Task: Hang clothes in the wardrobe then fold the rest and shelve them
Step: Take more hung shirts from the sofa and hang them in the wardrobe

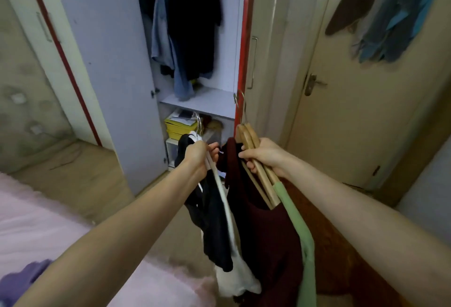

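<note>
While hanging is under way, a maroon knit top (263,221) and green garment (302,228) droop from wooden hangers (256,157) gripped by the right hand (264,157); the left hand (199,156) clasps a white hanger (220,184) bearing a black top (214,228). Next, hooks must reach the rail in the open wardrobe (202,101) at twelve o'clock.

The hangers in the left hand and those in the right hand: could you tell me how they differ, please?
The left hand grips pale hangers carrying black and white clothes; the right hand grips bare wooden hangers carrying maroon and green clothes. The wooden ones look thicker. Both bunches have metal hooks pointing toward the open wardrobe.
</note>
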`<state>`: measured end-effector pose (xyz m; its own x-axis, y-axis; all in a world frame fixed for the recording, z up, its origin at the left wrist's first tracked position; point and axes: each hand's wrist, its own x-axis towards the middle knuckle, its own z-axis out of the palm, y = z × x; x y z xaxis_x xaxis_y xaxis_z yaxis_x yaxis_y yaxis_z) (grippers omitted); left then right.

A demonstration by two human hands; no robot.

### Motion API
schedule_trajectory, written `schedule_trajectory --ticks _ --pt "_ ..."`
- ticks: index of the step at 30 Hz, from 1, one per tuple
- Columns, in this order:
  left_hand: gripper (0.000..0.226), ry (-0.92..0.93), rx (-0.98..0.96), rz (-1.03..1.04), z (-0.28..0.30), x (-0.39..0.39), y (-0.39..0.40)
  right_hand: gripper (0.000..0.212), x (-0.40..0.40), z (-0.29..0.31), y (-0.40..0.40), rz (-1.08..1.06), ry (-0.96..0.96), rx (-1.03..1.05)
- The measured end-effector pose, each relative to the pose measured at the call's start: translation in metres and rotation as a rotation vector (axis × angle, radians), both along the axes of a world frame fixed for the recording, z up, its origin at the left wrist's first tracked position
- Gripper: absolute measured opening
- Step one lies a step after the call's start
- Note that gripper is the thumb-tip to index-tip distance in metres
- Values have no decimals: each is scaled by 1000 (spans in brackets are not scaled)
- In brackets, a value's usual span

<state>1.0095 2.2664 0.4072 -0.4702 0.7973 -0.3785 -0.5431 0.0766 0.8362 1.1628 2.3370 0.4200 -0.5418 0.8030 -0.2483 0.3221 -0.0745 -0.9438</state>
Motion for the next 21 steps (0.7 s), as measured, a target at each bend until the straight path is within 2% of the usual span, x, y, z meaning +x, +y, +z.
schedule_trajectory --ticks 6,11,17,21 --pt "23 125 -43 224 8 -83 118 17 -98 5 137 92 12 32" --pt "19 210 -7 324 28 -143 173 10 -183 30 219 78 30 90" --pt "24 501 59 343 73 -217 223 15 -281 58 295 41 128 169" --pt "23 573 99 333 97 -282 270 12 -341 79 343 1 181 220"
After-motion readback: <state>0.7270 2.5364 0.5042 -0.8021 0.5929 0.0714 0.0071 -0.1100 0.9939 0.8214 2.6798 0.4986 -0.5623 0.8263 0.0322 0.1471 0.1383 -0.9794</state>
